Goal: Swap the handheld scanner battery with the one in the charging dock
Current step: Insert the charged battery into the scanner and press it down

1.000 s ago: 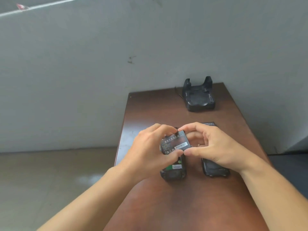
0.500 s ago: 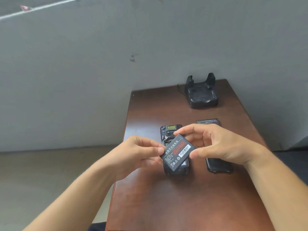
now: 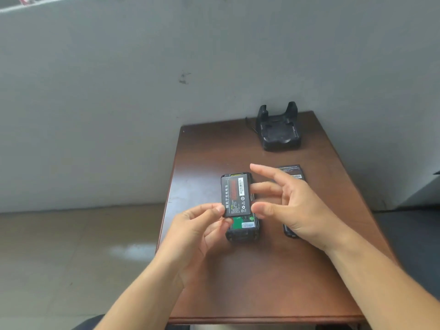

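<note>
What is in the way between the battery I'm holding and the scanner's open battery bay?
Nothing visible. The battery hangs just above the scanner, pinched by the left hand; the right hand is beside it, open.

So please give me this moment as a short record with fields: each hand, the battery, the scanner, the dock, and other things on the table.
left hand: pinches the battery's lower left corner
right hand: open, fingers spread, beside the battery
battery: label up, held above the scanner
scanner: lies back up on the table, compartment open
charging dock: far end of table, looks empty
second battery: flat behind the right hand
back cover: partly hidden under the right hand
</note>
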Tool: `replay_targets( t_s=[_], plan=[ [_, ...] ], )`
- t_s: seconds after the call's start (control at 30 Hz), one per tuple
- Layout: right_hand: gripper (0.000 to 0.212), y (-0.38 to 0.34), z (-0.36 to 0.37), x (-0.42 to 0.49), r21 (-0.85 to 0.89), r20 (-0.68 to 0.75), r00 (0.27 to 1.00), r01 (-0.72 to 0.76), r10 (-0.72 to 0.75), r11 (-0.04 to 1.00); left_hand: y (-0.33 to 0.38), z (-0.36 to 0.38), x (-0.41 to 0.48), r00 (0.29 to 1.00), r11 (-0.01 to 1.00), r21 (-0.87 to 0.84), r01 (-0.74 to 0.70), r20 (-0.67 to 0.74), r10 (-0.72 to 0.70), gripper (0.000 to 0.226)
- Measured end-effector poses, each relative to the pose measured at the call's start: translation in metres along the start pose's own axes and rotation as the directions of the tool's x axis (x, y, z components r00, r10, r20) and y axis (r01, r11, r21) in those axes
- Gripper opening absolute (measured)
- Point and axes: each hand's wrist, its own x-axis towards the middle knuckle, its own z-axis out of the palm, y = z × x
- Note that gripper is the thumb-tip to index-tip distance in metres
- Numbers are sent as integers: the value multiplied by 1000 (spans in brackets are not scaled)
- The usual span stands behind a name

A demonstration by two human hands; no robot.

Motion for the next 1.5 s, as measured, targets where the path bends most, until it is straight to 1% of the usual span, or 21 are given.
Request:
replay_targets(
  t_s=[0.07,0.1,0.17,0.23,0.33,0.4,0.5,0.6,0.7,0.8,0.87,0.97,1.03,1.17,1.27,1.33,1.43,1.5],
  plan=[
    [80,6,4,-12,-79,1,1000,11,-11,997,-4,5,-7,997,997,10,-75,-35,75,25],
    [82,8,6,-19,-126,7,1000,20,-20,992,-6,6,-11,992,992,41,-116,-40,118,25],
    [82,10,10,-29,-196,-1,999,42,-43,980,-11,8,-17,983,976,125,-181,-18,185,31],
    [78,11,12,-34,-260,-48,995,71,-86,963,-16,8,-19,974,955,191,-227,18,228,34],
    [67,11,16,-38,-421,-106,982,96,-154,902,-20,4,-17,964,923,280,-264,72,254,36],
    [64,12,20,-40,-438,-141,974,99,-177,893,-20,0,-12,959,873,397,-285,125,256,38],
    [61,17,25,-42,-377,-173,972,83,-158,923,-21,-8,-5,949,796,517,-314,185,254,44],
    [60,20,28,-40,-451,-182,970,61,-159,890,-22,-13,1,936,732,585,-350,187,299,47],
    [57,25,29,-37,-526,-205,962,48,-182,849,-25,-20,5,924,666,648,-370,179,339,43],
    [53,27,30,-34,-573,-196,951,88,-240,815,-26,-24,7,922,635,680,-367,177,343,43],
    [53,27,31,-31,-598,-174,953,98,-247,796,-26,-27,9,927,628,693,-354,169,336,43],
    [52,28,31,-30,-629,-153,956,101,-251,770,-25,-27,10,934,646,682,-343,172,314,44],
    [53,27,30,-30,-644,-141,957,105,-253,758,-25,-27,10,931,653,672,-349,169,324,44],
    [47,24,27,-30,-687,-116,965,93,-236,721,-25,-24,9,906,589,710,-387,174,386,44],
    [45,22,23,-30,-716,-84,972,94,-220,692,-27,-21,10,869,510,747,-427,183,460,41],
    [47,21,22,-29,-725,-69,976,94,-207,683,-29,-21,11,852,463,769,-440,195,486,40],
    [50,23,23,-28,-737,-52,976,107,-214,667,-32,-22,14,831,436,761,-481,237,502,43],
    [52,25,24,-26,-741,-45,974,117,-223,661,-34,-21,16,822,446,741,-503,251,511,46]
  ],
)
